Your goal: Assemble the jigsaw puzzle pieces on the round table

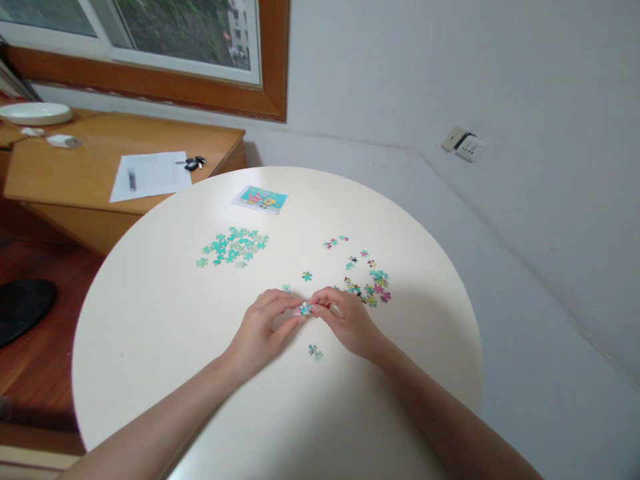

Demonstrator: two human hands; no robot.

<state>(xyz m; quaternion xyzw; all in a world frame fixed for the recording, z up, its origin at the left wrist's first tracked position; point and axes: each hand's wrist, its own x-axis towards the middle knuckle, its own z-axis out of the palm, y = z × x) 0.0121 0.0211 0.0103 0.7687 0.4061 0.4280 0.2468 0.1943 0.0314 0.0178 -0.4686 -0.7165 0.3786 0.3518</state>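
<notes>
Over the middle of the white round table (135,320), my left hand (265,327) and my right hand (347,320) meet at the fingertips. Between them are small jigsaw puzzle pieces (305,309) in pink, white and teal, pinched from both sides. Whether they are fully joined is too small to tell. Closer to me lie a couple of joined-looking pieces (315,353). Just beyond my fingers rest a single teal piece (307,275) and a pale green one (286,288). Beside my right hand spreads a loose group of multicoloured pieces (380,277), partly hidden by that hand.
A pile of teal pieces (235,245) lies at the left, with a colourful cartoon picture card (261,199) behind it. Several pink-toned pieces (334,243) sit farther back. A wooden desk (75,160) with a paper sheet (150,175) and keys (194,163) adjoins the table.
</notes>
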